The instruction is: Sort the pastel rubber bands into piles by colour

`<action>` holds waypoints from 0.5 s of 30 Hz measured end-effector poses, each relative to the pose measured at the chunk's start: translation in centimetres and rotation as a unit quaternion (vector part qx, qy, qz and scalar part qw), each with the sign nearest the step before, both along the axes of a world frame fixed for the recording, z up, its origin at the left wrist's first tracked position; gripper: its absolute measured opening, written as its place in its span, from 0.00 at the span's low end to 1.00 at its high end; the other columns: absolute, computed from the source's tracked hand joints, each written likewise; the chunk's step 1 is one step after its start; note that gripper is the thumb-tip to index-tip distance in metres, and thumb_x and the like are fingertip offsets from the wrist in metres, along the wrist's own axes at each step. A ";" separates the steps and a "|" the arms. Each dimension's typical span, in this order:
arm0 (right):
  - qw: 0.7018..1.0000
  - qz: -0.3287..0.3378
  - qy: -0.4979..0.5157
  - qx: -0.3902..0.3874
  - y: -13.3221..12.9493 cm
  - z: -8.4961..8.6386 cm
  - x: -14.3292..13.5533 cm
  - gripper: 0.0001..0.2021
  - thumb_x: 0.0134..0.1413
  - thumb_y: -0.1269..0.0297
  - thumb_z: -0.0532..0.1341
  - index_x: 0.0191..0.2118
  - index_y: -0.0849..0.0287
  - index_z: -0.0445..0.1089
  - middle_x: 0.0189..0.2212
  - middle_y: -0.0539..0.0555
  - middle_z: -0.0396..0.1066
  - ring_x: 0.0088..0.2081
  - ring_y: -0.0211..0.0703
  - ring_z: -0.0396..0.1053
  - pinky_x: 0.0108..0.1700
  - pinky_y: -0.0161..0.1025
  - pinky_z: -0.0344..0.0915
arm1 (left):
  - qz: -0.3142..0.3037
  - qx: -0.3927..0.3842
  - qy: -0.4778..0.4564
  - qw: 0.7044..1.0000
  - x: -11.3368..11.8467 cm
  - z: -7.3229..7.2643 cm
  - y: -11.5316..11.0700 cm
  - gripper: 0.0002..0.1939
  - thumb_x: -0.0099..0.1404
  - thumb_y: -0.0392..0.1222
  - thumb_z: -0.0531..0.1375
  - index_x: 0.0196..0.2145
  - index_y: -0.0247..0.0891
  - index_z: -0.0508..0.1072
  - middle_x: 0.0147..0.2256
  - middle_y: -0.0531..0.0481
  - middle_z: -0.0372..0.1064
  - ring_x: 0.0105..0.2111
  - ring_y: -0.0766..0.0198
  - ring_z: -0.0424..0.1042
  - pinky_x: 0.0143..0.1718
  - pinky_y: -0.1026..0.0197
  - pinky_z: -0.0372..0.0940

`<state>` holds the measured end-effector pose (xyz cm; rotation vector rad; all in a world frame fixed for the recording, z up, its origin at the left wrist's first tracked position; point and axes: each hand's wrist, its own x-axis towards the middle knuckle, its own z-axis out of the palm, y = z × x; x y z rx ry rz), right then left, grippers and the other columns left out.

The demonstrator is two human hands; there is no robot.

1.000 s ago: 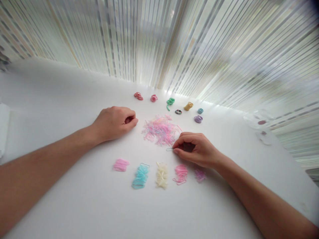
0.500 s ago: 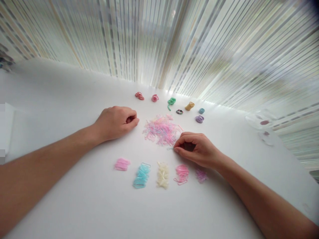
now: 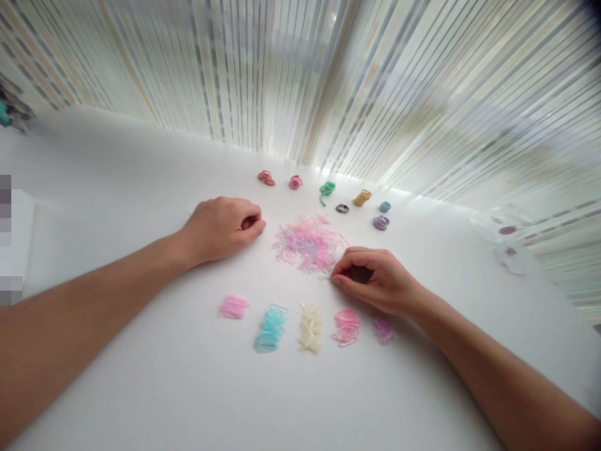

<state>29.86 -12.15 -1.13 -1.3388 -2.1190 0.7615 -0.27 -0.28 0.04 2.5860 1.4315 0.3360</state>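
My right hand (image 3: pixel 378 279) pinches a thin pale blue loom band (image 3: pixel 325 278) between thumb and fingertips; its loop sticks out to the left. Just behind lies a loose pile of pink, lilac and pale blue loom bands (image 3: pixel 307 243). My left hand (image 3: pixel 230 227) rests on the table left of the pile, fingers curled and closed, with nothing visible in them. In front lie sorted heaps of bands: light pink (image 3: pixel 233 307), turquoise (image 3: pixel 271 329), cream (image 3: pixel 310 329), bright pink (image 3: pixel 347 327) and purple (image 3: pixel 384 330).
Along the back of the white table (image 3: pixel 188 382) sit coiled items: red (image 3: pixel 266 178), pink (image 3: pixel 295 182), green (image 3: pixel 327 190), yellow (image 3: pixel 362 198), blue (image 3: pixel 385 207) and purple (image 3: pixel 381 222), plus a dark multicoloured ring (image 3: pixel 342 208). Clear plastic pieces (image 3: pixel 511 258) lie right. A string curtain (image 3: pixel 282 75) hangs behind.
The whole view has shifted slightly, so everything appears a little further right and higher. Both hands keep their poses, and the pale blue band stays pinched in my right hand.
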 end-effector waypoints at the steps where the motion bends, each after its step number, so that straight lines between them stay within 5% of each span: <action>1: 1.000 0.001 0.000 0.000 0.0 0.0 0.0 0.04 0.60 0.68 0.66 0.35 0.59 0.79 0.29 0.52 0.74 0.27 0.36 0.66 0.28 0.33 0.61 | 0.000 -0.001 0.000 1.000 0.0 0.0 0.0 0.15 0.67 0.52 0.53 0.28 0.41 0.70 0.33 0.49 0.75 0.33 0.59 0.69 0.33 0.57 0.51; 15: 1.000 0.011 0.007 -0.008 0.0 0.1 0.1 0.03 0.59 0.67 0.68 0.38 0.59 0.79 0.30 0.52 0.74 0.28 0.36 0.66 0.28 0.34 0.62 | -0.003 0.009 0.000 1.000 -0.1 -0.2 0.2 0.15 0.68 0.51 0.54 0.28 0.41 0.69 0.32 0.50 0.75 0.32 0.60 0.69 0.33 0.56 0.52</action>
